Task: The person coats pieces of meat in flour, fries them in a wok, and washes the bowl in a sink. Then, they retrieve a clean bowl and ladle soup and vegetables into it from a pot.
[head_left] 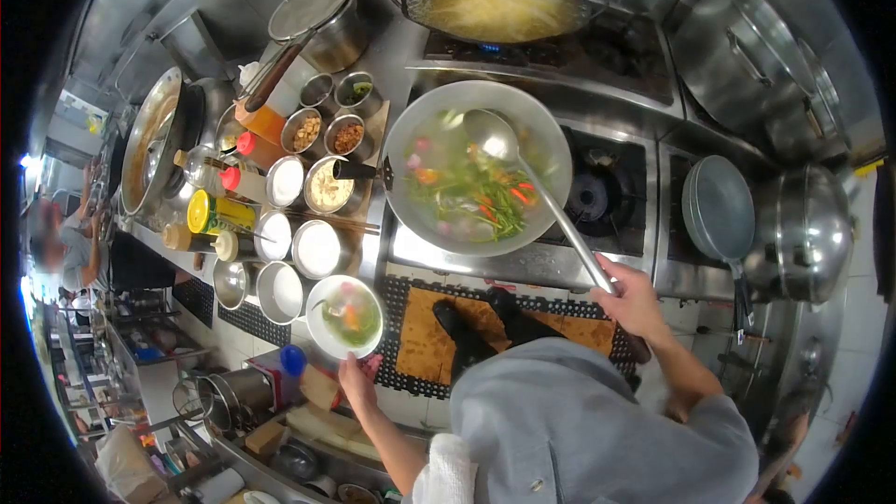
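My right hand (628,296) is closed round the handle of a long metal ladle (560,210). The ladle's bowl rests among the broth and vegetables inside a large wok (563,145) on the stove. Green stalks and orange-red pieces float in that soup (467,173). With my left hand (358,381) I hold a white bowl (317,341) by its near rim, left of the wok. Some soup with green and orange pieces is in the bowl. The wok's dark handle (355,170) points left toward the seasoning pots.
Left stand several metal pots of seasonings (318,249), a yellow tin (210,214) and squeeze bottles. Behind, a pan of bubbling yellowish liquid (499,5) sits over a flame. Frying pans (719,210) and tall stockpots (737,56) are right. A person (79,247) stands far left.
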`<state>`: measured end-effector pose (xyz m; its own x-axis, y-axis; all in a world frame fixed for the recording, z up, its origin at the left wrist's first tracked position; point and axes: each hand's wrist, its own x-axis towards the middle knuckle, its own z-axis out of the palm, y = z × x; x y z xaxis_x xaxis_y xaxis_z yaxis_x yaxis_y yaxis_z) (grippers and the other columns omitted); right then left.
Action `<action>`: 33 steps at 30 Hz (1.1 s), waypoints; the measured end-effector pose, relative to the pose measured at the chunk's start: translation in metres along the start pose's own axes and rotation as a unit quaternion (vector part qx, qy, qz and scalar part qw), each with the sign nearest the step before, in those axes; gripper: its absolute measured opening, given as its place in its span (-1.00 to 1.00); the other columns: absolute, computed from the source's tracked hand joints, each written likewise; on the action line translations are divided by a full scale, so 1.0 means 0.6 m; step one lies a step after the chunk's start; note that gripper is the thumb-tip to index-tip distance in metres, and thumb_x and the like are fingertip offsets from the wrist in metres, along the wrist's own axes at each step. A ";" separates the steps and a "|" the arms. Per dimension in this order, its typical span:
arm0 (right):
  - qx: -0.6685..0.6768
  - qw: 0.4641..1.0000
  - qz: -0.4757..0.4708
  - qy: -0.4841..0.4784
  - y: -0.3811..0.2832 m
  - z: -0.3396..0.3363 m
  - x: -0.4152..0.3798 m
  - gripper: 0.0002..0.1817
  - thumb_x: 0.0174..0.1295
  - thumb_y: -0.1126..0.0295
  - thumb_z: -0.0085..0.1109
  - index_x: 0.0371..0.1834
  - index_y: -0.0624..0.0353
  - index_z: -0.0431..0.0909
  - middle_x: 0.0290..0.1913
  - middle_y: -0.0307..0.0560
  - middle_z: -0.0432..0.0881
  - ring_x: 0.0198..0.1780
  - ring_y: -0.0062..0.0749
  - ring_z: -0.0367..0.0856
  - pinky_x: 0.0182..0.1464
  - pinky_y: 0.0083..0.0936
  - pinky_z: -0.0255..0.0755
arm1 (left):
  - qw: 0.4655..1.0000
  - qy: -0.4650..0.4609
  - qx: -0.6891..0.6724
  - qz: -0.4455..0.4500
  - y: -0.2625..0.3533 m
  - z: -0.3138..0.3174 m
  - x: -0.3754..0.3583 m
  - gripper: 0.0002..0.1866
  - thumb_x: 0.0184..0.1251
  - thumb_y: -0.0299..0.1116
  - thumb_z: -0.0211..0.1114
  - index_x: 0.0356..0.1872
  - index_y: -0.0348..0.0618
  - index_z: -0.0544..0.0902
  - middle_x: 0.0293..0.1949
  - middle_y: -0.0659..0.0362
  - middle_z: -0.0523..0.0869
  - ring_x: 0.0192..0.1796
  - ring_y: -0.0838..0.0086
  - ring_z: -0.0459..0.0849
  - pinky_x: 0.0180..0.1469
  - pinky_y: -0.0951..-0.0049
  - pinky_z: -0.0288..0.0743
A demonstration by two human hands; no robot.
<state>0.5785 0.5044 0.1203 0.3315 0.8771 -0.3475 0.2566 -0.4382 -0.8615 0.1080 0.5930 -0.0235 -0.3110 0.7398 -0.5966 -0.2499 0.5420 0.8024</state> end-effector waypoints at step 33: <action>-0.059 0.987 -0.152 0.008 0.004 0.063 0.015 -0.40 0.12 0.49 0.27 0.29 0.32 0.39 -0.22 0.15 0.59 -0.26 -0.17 0.61 -0.15 -0.41 0.48 | 1.000 -0.014 0.011 -0.012 -0.015 -0.025 0.022 -0.59 0.49 -0.25 0.02 0.19 -0.36 0.35 -0.19 -0.11 0.62 -0.26 0.20 0.71 -0.25 0.43 0.65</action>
<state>0.5478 0.5186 0.1012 0.2367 0.9689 -0.0722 0.4496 -0.1751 -0.8759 0.0925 0.5918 -0.0390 -0.2788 0.7375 -0.6151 -0.2375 0.5677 0.7882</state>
